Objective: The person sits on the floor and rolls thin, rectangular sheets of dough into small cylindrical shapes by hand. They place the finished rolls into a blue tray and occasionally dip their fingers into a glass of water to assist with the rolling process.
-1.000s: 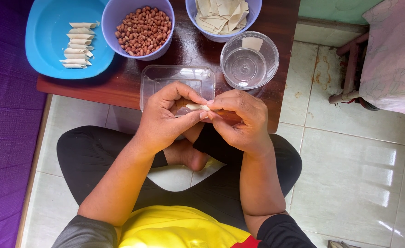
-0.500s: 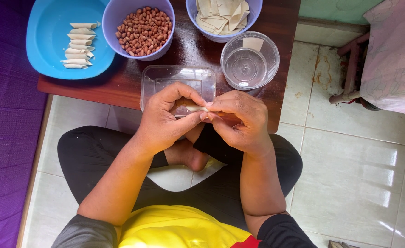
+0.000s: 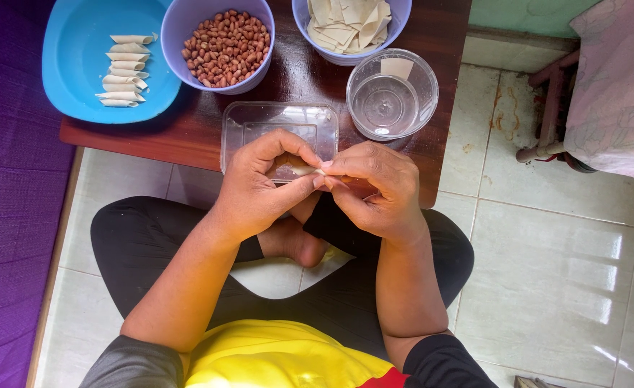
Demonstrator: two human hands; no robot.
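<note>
Your fingers are closed around a small pale wrapper roll (image 3: 301,167): your left hand (image 3: 259,188) curls over it from the left side, and your right hand (image 3: 374,190) pinches its end between thumb and forefinger. The roll is held just above the near edge of the wooden table (image 3: 187,140), in front of a clear rectangular container (image 3: 277,118). Beside this stands a clear round cup (image 3: 392,97). Further away you have a bowl of peanuts (image 3: 225,47), a bowl of flat wrappers (image 3: 349,25), and a blue tray (image 3: 72,65) with finished rolls (image 3: 123,70) in a row.
</note>
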